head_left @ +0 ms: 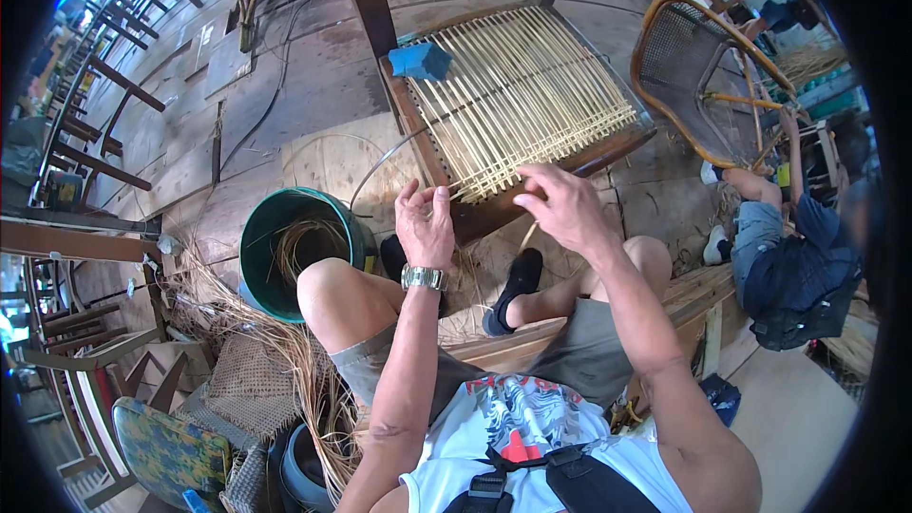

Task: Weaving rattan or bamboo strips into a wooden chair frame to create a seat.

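Observation:
A wooden chair seat [617, 147] with pale cane strips [518, 85] strung across it stands before me. Crosswise strips are woven in along its near edge. By the seat's near left corner is my left hand [425, 226], wearing a metal watch, with thumb and fingers apart. Over the near edge, my right hand [570, 214] has its index finger and thumb spread. A loose cane strip [528, 236] comes out from under that palm, seemingly held by the other fingers, which are hidden. A blue block or folded pad [421, 62] rests on the seat's far left part.
At my left knee stands a green bucket [249, 237] with coiled cane inside. Loose cane strands [309, 361] spread beside it. A curved cane-backed chair [665, 47] stands at right, near another seated person [798, 256]. Chair frames [119, 85] line the left.

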`<state>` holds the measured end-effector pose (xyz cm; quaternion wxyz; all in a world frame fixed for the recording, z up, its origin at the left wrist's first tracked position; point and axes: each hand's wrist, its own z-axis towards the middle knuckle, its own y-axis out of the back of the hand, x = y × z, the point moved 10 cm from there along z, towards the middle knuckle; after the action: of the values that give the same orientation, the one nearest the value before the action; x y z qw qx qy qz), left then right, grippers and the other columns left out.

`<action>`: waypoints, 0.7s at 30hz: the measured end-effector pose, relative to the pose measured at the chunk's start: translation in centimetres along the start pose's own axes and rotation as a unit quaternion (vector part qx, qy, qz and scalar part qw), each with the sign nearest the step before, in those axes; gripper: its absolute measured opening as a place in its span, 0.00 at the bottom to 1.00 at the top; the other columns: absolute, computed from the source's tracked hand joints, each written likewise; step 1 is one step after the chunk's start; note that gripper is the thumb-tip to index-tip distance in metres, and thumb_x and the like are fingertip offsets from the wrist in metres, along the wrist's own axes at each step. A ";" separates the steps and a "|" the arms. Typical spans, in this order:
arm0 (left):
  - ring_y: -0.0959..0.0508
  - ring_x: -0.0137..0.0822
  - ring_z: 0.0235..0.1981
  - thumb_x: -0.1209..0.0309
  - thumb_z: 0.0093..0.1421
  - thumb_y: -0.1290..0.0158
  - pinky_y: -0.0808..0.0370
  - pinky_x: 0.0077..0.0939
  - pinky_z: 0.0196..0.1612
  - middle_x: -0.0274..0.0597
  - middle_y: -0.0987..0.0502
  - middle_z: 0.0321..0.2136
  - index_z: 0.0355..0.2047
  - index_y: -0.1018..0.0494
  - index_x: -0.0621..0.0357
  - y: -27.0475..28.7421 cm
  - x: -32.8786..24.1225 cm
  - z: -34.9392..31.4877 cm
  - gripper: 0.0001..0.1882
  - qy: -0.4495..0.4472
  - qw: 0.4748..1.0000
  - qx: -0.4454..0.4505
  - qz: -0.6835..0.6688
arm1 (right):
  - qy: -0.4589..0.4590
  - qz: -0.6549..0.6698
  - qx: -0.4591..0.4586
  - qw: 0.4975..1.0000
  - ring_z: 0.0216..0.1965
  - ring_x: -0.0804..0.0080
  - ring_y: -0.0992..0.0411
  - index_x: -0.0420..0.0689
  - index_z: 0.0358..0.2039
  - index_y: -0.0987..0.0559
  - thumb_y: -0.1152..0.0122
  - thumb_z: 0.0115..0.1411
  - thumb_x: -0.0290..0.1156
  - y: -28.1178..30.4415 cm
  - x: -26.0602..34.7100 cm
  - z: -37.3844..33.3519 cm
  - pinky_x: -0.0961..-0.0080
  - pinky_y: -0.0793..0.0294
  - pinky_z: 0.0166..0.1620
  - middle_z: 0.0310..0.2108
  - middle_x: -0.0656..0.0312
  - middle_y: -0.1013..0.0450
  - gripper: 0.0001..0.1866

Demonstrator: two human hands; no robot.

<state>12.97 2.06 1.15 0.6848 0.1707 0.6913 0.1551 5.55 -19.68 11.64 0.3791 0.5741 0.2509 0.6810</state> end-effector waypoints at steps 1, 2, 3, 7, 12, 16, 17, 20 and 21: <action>0.28 0.52 0.59 0.56 0.64 0.41 0.32 0.41 0.62 0.56 0.28 0.58 0.38 0.18 0.61 -0.3 0.1 0.3 0.18 0.007 0.999 0.009 -0.043 | -0.004 0.000 0.002 1.000 0.32 0.61 0.20 0.44 0.45 0.20 0.32 0.60 0.34 -0.7 0.2 0.8 0.65 0.19 0.36 0.34 0.57 0.21 0.14; 0.27 0.49 0.58 0.59 0.64 0.40 0.32 0.39 0.61 0.54 0.28 0.59 0.38 0.18 0.61 -0.4 0.3 0.1 0.16 0.015 0.998 0.009 -0.059 | 0.012 0.012 0.008 1.000 0.32 0.62 0.21 0.45 0.48 0.20 0.31 0.59 0.32 -1.5 0.8 1.5 0.66 0.20 0.37 0.33 0.58 0.22 0.17; 0.27 0.49 0.58 0.59 0.64 0.40 0.32 0.39 0.61 0.54 0.28 0.59 0.38 0.18 0.61 -0.5 0.7 0.0 0.16 0.019 0.998 0.011 -0.057 | 0.030 0.025 0.015 0.999 0.32 0.63 0.22 0.46 0.50 0.20 0.30 0.57 0.29 -2.3 1.4 2.0 0.67 0.21 0.38 0.33 0.59 0.24 0.19; 0.31 0.42 0.62 0.64 0.64 0.38 0.36 0.37 0.64 0.51 0.32 0.63 0.38 0.17 0.58 -1.0 0.4 0.3 0.10 -0.006 0.983 0.043 -0.181 | 0.080 0.020 0.070 0.994 0.35 0.63 0.22 0.44 0.47 0.18 0.32 0.59 0.28 -5.2 2.1 4.0 0.67 0.20 0.39 0.37 0.60 0.25 0.15; 0.36 0.36 0.65 0.66 0.65 0.39 0.36 0.32 0.61 0.48 0.37 0.66 0.38 0.18 0.59 -1.3 0.1 1.0 0.09 -0.031 0.977 0.074 -0.196 | 0.123 0.103 0.103 0.982 0.35 0.65 0.22 0.40 0.38 0.16 0.31 0.57 0.25 -7.2 1.8 6.1 0.69 0.21 0.37 0.35 0.60 0.25 0.07; 0.38 0.57 0.67 0.60 0.62 0.38 0.41 0.48 0.67 0.63 0.39 0.66 0.39 0.17 0.56 -1.3 -0.9 0.7 0.13 -0.070 0.996 0.040 -0.026 | 0.120 0.225 0.109 0.961 0.34 0.69 0.24 0.39 0.33 0.15 0.29 0.56 0.24 -7.5 0.1 6.2 0.74 0.24 0.37 0.30 0.60 0.24 0.05; 0.38 0.57 0.67 0.60 0.62 0.38 0.41 0.48 0.67 0.63 0.39 0.66 0.39 0.17 0.56 -1.6 -1.3 0.7 0.13 -0.068 0.997 0.040 -0.025 | 0.120 0.226 0.112 0.960 0.34 0.69 0.24 0.39 0.33 0.15 0.29 0.56 0.24 -7.4 -0.1 6.1 0.74 0.24 0.37 0.30 0.60 0.24 0.05; 0.35 0.55 0.65 0.62 0.63 0.39 0.38 0.46 0.65 0.60 0.34 0.63 0.40 0.18 0.57 -1.5 -1.7 0.6 0.12 -0.064 0.998 0.024 -0.004 | 0.075 0.275 0.092 0.954 0.35 0.77 0.26 0.40 0.36 0.15 0.30 0.59 0.25 -6.9 -1.4 6.5 0.78 0.25 0.38 0.33 0.65 0.23 0.05; 0.35 0.55 0.65 0.62 0.63 0.39 0.38 0.46 0.65 0.60 0.34 0.63 0.40 0.18 0.57 -1.6 -1.4 0.5 0.12 -0.063 0.998 0.024 -0.004 | 0.075 0.275 0.092 0.954 0.35 0.77 0.26 0.40 0.36 0.15 0.30 0.59 0.25 -6.7 -1.5 6.7 0.78 0.25 0.38 0.33 0.65 0.23 0.05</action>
<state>13.48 0.03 1.68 0.7237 0.1933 0.6507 0.1247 13.66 -17.54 6.96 0.1028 0.6008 0.1725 0.7737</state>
